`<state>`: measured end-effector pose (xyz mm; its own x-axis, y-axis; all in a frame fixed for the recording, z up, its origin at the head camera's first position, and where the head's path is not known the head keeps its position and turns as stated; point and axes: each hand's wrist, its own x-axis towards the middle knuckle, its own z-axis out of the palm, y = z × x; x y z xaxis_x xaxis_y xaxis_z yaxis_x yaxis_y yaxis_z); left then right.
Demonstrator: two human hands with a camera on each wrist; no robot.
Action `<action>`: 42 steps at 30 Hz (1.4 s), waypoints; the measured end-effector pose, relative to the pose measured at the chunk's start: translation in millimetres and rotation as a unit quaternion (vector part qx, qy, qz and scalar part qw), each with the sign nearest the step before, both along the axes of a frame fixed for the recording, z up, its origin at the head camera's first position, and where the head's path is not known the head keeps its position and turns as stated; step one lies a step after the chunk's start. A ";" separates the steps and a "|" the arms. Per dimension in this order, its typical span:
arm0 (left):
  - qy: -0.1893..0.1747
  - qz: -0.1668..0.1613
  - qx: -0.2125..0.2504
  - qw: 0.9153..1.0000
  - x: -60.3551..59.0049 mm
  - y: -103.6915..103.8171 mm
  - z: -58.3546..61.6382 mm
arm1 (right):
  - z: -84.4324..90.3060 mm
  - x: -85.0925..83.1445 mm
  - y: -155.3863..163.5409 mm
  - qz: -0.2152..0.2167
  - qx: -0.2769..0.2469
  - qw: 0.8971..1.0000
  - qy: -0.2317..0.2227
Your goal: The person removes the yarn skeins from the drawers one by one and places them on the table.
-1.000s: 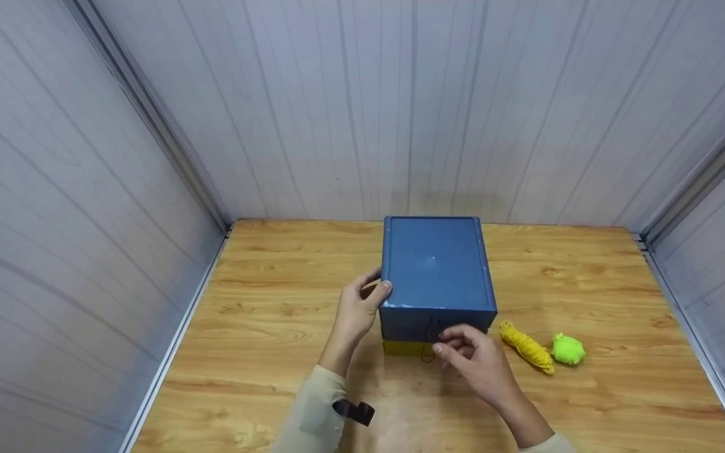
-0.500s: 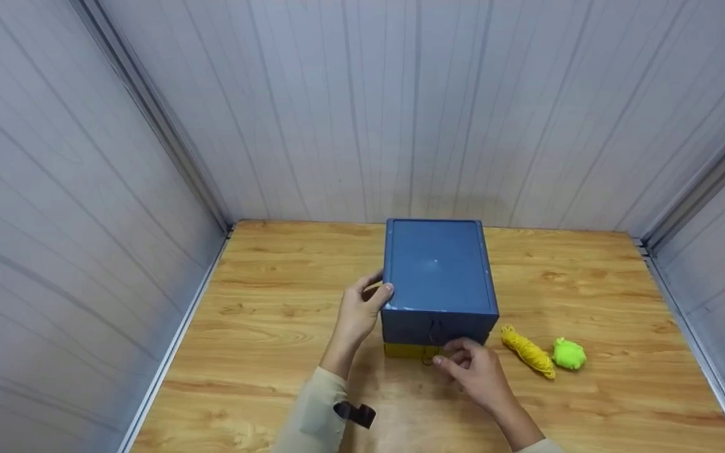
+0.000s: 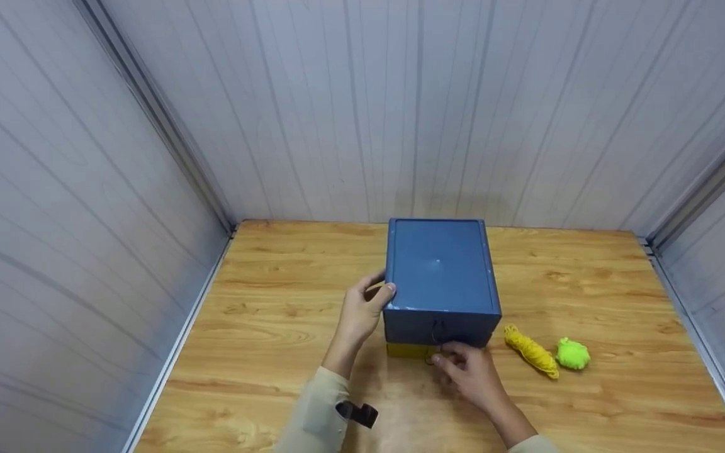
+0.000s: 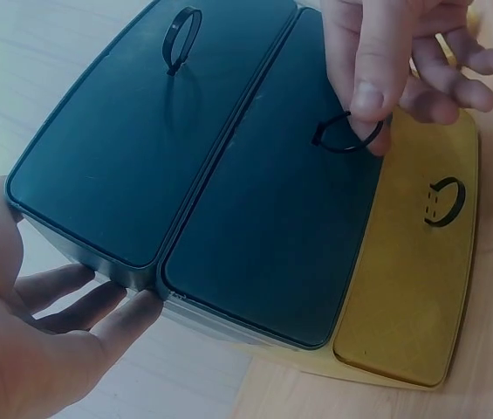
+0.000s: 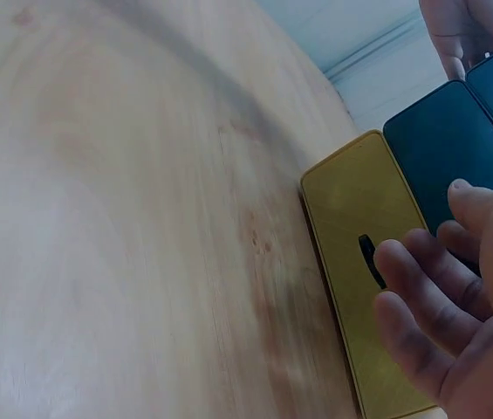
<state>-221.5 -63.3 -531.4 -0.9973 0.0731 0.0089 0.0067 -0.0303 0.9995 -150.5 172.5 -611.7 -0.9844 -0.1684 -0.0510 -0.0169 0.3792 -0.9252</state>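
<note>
Over the past second the right hand (image 3: 472, 371) has dropped from the upper front of the blue drawer box (image 3: 441, 277) toward the tabletop, its wrist sliding closer to the person. Its thumb and forefinger, earlier raised at the top drawer's loop, now pinch the black ring pull (image 4: 348, 133) of the middle drawer, just above the yellow bottom drawer (image 4: 412, 271), seen from the left wrist.
</note>
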 end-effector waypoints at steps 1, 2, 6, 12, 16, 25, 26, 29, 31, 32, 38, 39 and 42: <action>0.002 0.000 -0.001 1.000 -0.2 0.0 -0.4 | -0.2 -0.2 -0.3 0.001 -0.002 1.000 0.003; 0.001 -0.001 -0.001 1.000 -0.2 -0.1 -0.6 | -0.3 0.1 -0.5 0.002 -0.001 1.000 0.005; 0.000 -0.003 0.001 1.000 0.8 -0.3 -0.4 | -0.9 1.8 -1.3 0.003 -0.001 1.000 0.019; -0.004 -0.003 0.000 1.000 2.2 -0.8 -2.3 | 2.0 8.2 -3.4 0.015 -0.019 1.000 0.012; -0.003 -0.001 -0.005 1.000 2.7 -1.1 -2.8 | 3.8 12.3 -3.1 0.023 -0.028 0.999 0.003; 0.002 0.003 0.008 1.000 1.4 0.6 -1.0 | 4.4 21.1 1.1 0.032 -0.014 0.999 -0.009; 0.001 0.004 0.007 1.000 1.3 0.8 -1.0 | 4.5 22.7 1.6 0.034 -0.013 0.999 -0.010; 0.002 0.006 0.007 1.000 0.8 1.0 -1.1 | 4.9 27.8 3.1 0.041 -0.015 0.999 -0.009; 0.004 0.006 0.010 1.000 0.5 1.0 -1.1 | 5.5 31.3 4.0 0.047 -0.023 0.999 -0.004; 0.004 0.005 0.010 1.000 0.3 1.0 -1.2 | 5.5 32.9 4.4 0.048 -0.023 0.999 -0.001; -0.002 0.001 0.009 1.000 -0.2 0.9 -0.3 | 4.4 41.0 6.5 0.057 -0.016 0.998 0.010; -0.003 0.001 0.009 1.000 0.0 0.8 0.1 | 4.4 42.2 7.0 0.058 -0.014 0.998 0.010; -0.002 0.000 0.011 1.000 0.2 0.5 1.1 | 5.1 45.3 8.3 0.062 -0.015 0.998 0.004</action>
